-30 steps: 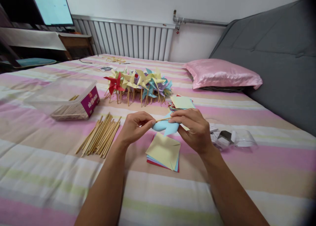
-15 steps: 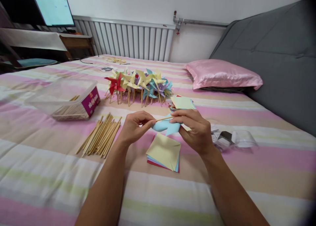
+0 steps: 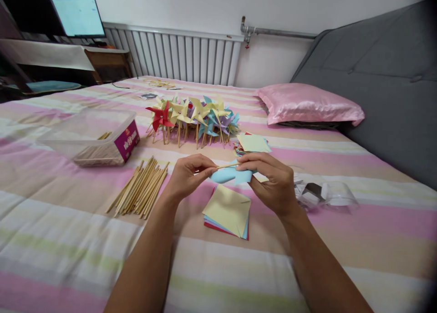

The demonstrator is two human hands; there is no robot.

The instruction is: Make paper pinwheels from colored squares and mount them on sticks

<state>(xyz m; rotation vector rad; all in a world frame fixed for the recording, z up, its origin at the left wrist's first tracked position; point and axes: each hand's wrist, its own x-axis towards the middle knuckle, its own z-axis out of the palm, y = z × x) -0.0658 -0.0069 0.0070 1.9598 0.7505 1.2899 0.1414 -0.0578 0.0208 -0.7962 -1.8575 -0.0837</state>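
Between finger and thumb, my left hand (image 3: pixel 191 175) pinches a thin wooden stick (image 3: pixel 228 165). The stick runs across to my right hand (image 3: pixel 271 178), whose fingers are closed on a light-blue paper pinwheel (image 3: pixel 225 174) at the stick's far end. Its blue blades hang below the stick, and the right fingers hide its centre. Just beneath the hands lies a stack of square paper sheets (image 3: pixel 227 208), pale yellow on top with blue and red edges showing. A loose pile of wooden sticks (image 3: pixel 141 190) lies to the left of my left hand.
Finished pinwheels (image 3: pixel 191 115) stand clustered behind the hands. A clear plastic box (image 3: pixel 88 142) holding sticks is at the left. More paper sheets (image 3: pixel 253 143) lie behind my right hand; clear plastic containers (image 3: pixel 336 195) sit to its right. A pink pillow (image 3: pixel 309 104) rests near the grey headboard.
Both hands stay almost in place, still holding the stick and blue pinwheel. The pinwheel's blades have turned slightly. The whole view has shifted a little.
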